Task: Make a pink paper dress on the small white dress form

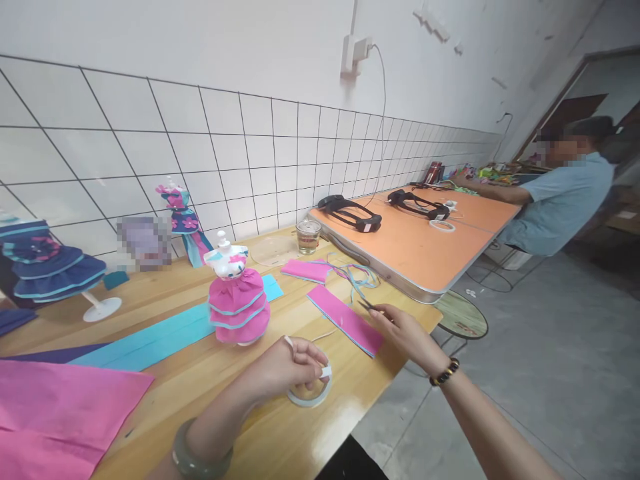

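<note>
Showed nearest the camera, in the head view at seven o'clock, a grey-green bangle [200, 468] at the wrist of the left hand [285, 367]. Showed that hand at six o'clock with fingers curled narrowly on a white tape roll [309, 402] and a small white tab [326, 372] at the fingertips. Located the roll over the near part of the wooden table [270, 447], with its upper rim hidden by the fingers; could not tell whether lifted or touching the wood. Judged the roll light and firm, best held by the outer rim; judged the tab thin, flexible and probably tacky, best pinched at its very end. Showed the right hand [406, 333] at four o'clock, closed on a slim dark tool [369, 306] directed toward ten o'clock; could not tell tweezers from scissors. Included at five o'clock, near both hands, a blue-edged pink strip [343, 320] lying flat; judged soft and limp, easiest to take by an edge. Included at eight o'clock an upright dress form [239, 300] clad in pink tiers, with a turquoise strip [150, 339] behind it.
</note>
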A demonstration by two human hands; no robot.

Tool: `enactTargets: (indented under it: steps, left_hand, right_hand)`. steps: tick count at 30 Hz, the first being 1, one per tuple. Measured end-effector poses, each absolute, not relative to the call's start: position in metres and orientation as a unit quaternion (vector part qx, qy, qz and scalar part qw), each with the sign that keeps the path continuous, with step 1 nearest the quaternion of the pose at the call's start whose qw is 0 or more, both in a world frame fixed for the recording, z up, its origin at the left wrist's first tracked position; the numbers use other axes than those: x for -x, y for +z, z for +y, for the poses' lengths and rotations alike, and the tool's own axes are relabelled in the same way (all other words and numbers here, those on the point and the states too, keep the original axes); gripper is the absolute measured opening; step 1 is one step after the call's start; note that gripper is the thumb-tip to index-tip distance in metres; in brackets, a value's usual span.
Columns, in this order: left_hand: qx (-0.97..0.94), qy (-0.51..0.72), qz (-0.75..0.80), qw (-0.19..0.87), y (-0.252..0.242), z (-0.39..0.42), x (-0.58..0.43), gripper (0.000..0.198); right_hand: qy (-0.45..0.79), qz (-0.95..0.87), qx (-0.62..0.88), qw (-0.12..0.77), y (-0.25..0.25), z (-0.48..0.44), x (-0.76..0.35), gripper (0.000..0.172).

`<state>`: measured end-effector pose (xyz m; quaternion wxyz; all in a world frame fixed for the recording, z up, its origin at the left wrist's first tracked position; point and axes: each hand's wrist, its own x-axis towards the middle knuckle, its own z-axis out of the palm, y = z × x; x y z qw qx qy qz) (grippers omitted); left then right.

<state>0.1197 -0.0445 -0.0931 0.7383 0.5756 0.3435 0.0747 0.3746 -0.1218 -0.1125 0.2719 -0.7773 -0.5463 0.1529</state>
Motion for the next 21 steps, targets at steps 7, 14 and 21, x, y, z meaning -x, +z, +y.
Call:
enactTargets:
  steps: [7,14,21]
  left_hand:
    - [-0.602,0.056,0.325,0.727,-0.090,-0.052,-0.122,0.027]
    - [-0.568,0.154,0.351,0.729,-0.094,-0.051,-0.128,0.051]
    - [-0.558,0.234,0.342,0.719,-0.103,-0.047,-0.136,0.047]
  right_hand:
    - [0.020,-0.524,0.816,0.242,-0.146,-0.112,-0.409,0.035]
    - [0.052,-0.628,0.703,0.329,-0.120,-0.117,-0.345,0.028]
    - [0.310,-0.653,0.581,0.374,-0.089,-0.121,-0.283,0.026]
